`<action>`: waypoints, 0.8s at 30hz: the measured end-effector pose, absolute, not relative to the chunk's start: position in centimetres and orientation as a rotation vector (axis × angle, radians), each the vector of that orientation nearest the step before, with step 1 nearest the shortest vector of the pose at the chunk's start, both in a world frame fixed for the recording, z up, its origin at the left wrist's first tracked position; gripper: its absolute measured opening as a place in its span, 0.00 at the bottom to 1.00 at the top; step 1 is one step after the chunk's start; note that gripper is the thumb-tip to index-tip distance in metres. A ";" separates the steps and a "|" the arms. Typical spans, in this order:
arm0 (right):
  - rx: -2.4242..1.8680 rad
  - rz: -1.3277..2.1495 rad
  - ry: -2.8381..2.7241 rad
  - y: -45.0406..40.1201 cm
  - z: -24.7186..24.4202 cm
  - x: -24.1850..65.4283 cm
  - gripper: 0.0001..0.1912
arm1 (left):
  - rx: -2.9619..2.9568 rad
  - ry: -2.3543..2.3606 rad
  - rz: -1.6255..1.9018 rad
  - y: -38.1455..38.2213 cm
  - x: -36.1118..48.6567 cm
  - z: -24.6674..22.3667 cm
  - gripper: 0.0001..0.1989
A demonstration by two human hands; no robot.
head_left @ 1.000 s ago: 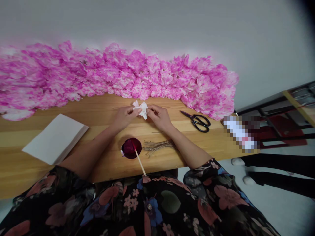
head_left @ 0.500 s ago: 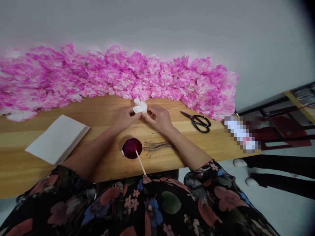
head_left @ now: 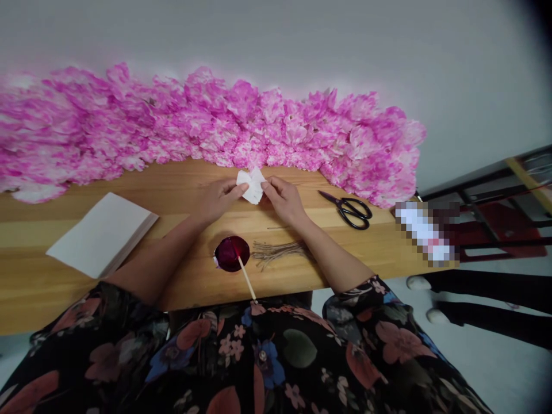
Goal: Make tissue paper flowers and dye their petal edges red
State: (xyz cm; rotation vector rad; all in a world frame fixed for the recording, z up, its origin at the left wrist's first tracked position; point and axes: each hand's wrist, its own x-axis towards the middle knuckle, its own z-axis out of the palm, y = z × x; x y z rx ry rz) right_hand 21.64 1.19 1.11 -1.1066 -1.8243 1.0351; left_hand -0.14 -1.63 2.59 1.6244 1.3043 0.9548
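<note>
A small piece of white tissue paper (head_left: 251, 187), creased and spread like petals, is held up over the middle of the table. My left hand (head_left: 218, 198) pinches its left edge between thumb and fingers. On the opposite edge, my right hand (head_left: 284, 198) grips the paper the same way. Below my hands stands a small bowl of dark red liquid (head_left: 228, 253), with a wooden stick (head_left: 247, 280) resting in it and leaning toward me. Beside the bowl lies a bundle of thin brown wires or twigs (head_left: 276, 252), partly hidden by my right forearm.
Pink and white paper flowers (head_left: 215, 126) line the table's back along the wall. A stack of white paper (head_left: 101, 233) lies left. Black-handled scissors (head_left: 351, 211) lie right, near a blurred-out item (head_left: 425, 230). Another person's legs (head_left: 483, 290) stand beyond the wooden table's (head_left: 181, 184) right end.
The white paper has opened from a bunched shape into a flatter, spread one. My hands have drawn slightly apart, still holding its edges. The whole view has shifted a little.
</note>
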 end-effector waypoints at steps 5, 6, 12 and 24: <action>-1.102 0.970 -1.846 0.9 1.4 21.4 0.33 | 1.677 1.344 0.874 -1.8 0.5 2.1 0.20; -1.097 1.000 -1.831 0.9 1.4 21.4 0.34 | 1.675 1.355 0.872 -1.8 0.5 1.9 0.18; -1.036 1.276 -1.653 0.8 1.6 21.2 0.36 | 1.568 1.401 0.882 -1.7 0.1 1.7 0.20; -1.080 1.353 -1.750 1.1 1.5 21.7 0.24 | 1.447 1.279 1.068 -0.8 -0.6 1.6 0.21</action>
